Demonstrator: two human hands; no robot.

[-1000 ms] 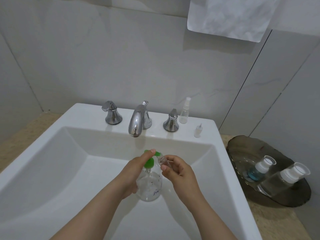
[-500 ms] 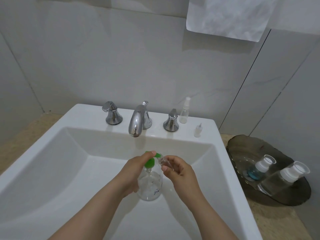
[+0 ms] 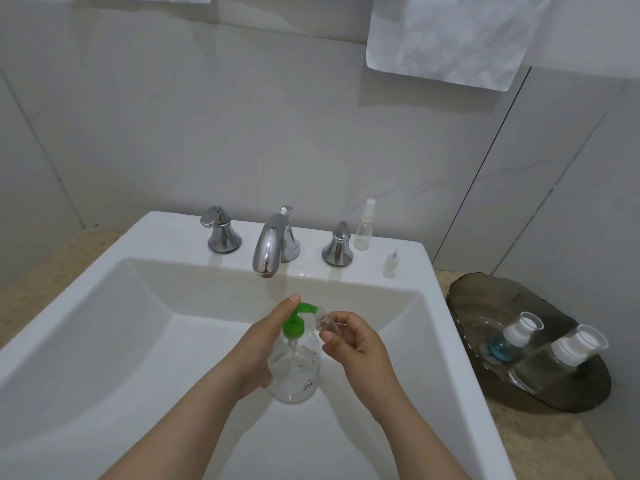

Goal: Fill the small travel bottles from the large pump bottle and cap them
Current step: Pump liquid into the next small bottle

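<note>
The step now is filling a tiny bottle [image 3: 325, 322] from the big pump bottle [image 3: 294, 372], which sits low in the white sink [image 3: 104, 341]. To do it well, I think the tiny bottle's mouth should stay right under the green spout [image 3: 306, 308], tipped up a bit, with slow, soft pushes so nothing spills.

The left hand [image 3: 258, 344] is wrapped around the big bottle, its grip closed on it, and one finger rests on top of the green pump. The right hand [image 3: 349, 344] pinches the tiny bottle in a tight grip with thumb and fingers, its mouth touching the spout tip.

A small spray bottle [image 3: 364, 225] and a little cap piece [image 3: 390, 264] wait on the sink's back ledge. Two capped bottles [image 3: 540, 351] lie in a dark dish [image 3: 485, 299] on the tabletop to the right
</note>
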